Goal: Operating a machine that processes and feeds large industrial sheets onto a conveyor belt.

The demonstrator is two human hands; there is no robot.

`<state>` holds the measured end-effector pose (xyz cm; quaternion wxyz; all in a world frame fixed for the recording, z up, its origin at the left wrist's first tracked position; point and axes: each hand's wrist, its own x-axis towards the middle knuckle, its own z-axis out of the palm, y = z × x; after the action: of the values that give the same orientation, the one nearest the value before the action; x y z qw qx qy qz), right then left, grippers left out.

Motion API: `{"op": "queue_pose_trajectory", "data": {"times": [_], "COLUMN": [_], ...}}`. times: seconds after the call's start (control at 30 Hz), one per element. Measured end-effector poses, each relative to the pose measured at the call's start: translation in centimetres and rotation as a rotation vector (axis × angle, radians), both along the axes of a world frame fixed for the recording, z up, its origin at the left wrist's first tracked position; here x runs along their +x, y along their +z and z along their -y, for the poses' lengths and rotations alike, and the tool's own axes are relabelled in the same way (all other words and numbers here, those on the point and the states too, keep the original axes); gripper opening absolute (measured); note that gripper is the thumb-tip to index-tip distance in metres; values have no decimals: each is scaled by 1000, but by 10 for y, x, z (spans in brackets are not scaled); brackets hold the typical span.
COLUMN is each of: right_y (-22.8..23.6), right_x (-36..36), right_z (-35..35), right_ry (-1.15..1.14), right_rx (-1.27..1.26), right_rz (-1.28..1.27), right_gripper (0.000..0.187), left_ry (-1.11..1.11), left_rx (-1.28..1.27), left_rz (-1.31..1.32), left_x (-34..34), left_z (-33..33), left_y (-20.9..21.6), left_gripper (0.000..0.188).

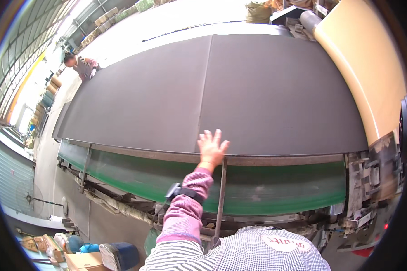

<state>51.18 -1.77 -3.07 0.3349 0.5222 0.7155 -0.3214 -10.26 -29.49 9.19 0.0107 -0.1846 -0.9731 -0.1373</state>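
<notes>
Pressing the wide-spread left hand flat at the near edge, beside the straight pale seam, should steady the broad dark-grey sheet; right hand unseen, state unclear.

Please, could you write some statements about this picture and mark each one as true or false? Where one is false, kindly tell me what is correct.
1. The left hand is at the near edge of the dark sheet, fingers spread. True.
2. The left forearm is bare. False: a sleeve covers it, with a black strap around it.
3. A co-worker is by the sheet's left end. True.
4. The sheet shows no line across it. False: a line runs across it, above the hand.
5. A green surface shows below the sheet's near edge. True.
6. The large curved surface at the right is blue. False: that curved surface is tan.
</notes>
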Motion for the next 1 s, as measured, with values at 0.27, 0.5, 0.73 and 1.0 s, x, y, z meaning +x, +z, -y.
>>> {"op": "queue_pose_trajectory", "data": {"times": [0.27, 0.5, 0.73, 1.0], "right_y": [-1, -1, 2, -10], "right_x": [-39, -92, -94, -26], "right_z": [-16, -27, -29, -23], "right_ry": [67, 59, 62, 68], "right_rx": [10, 26, 33, 33], "right_rz": [4, -20, -41, -25], "right_gripper": [33, 31, 30, 29], "left_ry": [333, -1, -159, 366], "left_rx": [-347, -423, 24, -528], "left_rz": [263, 136, 235, -106], "left_x": [-50, -4, -1, -57], "left_z": [87, 10, -5, 194], "left_y": [17, 8, -4, -2], "left_gripper": [64, 48, 40, 42]}}
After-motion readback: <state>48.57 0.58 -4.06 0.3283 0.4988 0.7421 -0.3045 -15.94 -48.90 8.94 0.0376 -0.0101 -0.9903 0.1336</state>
